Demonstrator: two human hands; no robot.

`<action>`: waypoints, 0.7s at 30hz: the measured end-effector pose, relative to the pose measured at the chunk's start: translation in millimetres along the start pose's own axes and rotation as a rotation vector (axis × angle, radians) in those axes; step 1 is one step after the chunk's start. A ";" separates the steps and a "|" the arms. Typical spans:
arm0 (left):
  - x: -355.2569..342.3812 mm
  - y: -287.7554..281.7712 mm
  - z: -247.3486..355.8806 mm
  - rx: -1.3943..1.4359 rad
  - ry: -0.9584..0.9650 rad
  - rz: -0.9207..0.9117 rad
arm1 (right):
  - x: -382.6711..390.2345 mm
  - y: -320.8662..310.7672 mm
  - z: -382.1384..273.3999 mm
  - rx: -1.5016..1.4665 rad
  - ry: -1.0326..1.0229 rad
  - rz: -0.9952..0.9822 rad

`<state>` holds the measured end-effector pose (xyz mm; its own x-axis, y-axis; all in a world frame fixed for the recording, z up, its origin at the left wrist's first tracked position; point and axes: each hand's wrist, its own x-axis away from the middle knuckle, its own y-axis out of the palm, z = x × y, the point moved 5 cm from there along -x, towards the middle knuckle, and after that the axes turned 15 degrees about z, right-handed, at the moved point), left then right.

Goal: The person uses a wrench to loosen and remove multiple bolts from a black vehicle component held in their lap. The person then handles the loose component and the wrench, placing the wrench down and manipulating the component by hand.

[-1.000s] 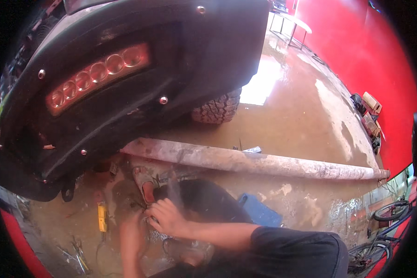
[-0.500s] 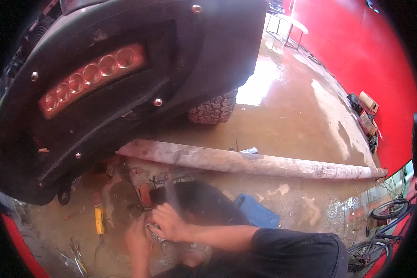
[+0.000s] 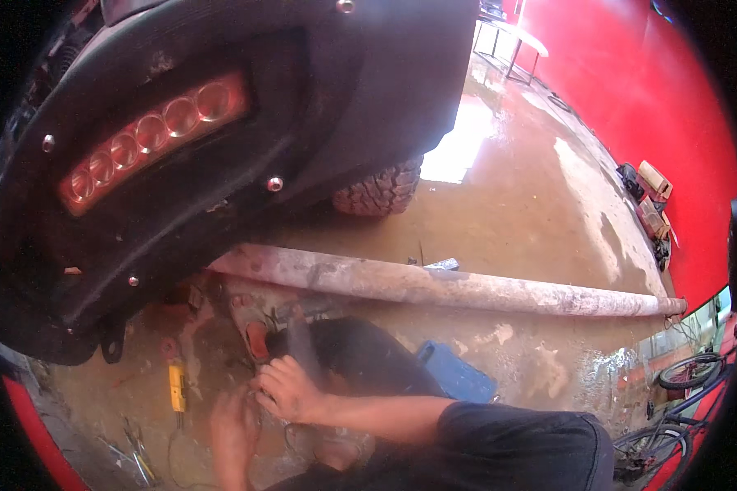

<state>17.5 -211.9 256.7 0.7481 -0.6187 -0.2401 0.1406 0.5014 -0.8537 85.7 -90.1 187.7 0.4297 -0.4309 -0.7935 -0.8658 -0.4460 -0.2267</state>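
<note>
While the wet brown floor (image 3: 508, 229) is stretching to a red wall (image 3: 671, 106) at its right edge, a black vehicle panel (image 3: 196, 184) with round lights (image 3: 151, 133) is overhanging its left part. A long pale pipe (image 3: 467, 288) is lying crosswise, one end nearing that right edge. A blue container (image 3: 457, 373) is resting on the pipe's near side; a yellow device (image 3: 178, 386) is lying toward the floor's left edge. The right hand (image 3: 288, 391) is bending its fingers inward beside the blurred left hand (image 3: 232, 430); how tightly either is closing or gripping, I cannot tell. Between their fingertips, toward the floor's near edge, a small piece (image 3: 255, 394) is showing, too blurred to name.
</note>
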 end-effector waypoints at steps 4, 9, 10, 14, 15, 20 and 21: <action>8.1 4.0 -8.9 0.000 0.007 0.078 | 0.0 2.1 -0.3 -0.003 0.014 -0.027; -0.5 34.4 -35.0 0.146 -0.029 0.155 | 5.0 -3.9 -6.3 -0.010 0.035 -0.014; -7.1 46.3 -35.6 0.259 0.021 0.189 | 6.6 -8.0 -8.0 -0.002 0.027 -0.001; -52.0 107.4 -31.8 0.475 0.156 0.145 | 10.2 -27.6 -2.5 -0.020 0.083 0.005; -60.3 115.3 -28.9 0.496 0.196 0.134 | 8.7 -32.0 2.7 -0.010 0.100 0.008; -59.6 99.9 -13.4 0.410 0.415 0.203 | 6.6 -34.4 7.3 0.015 0.038 0.038; -56.8 91.8 -12.9 0.426 0.410 0.175 | 6.5 -29.8 6.0 0.015 0.038 0.014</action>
<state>-20.4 -138.6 186.0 0.4853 -0.6452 -0.5900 0.3484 0.7617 -0.5464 112.7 -75.0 185.9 0.4264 -0.4667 -0.7749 -0.8756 -0.4279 -0.2241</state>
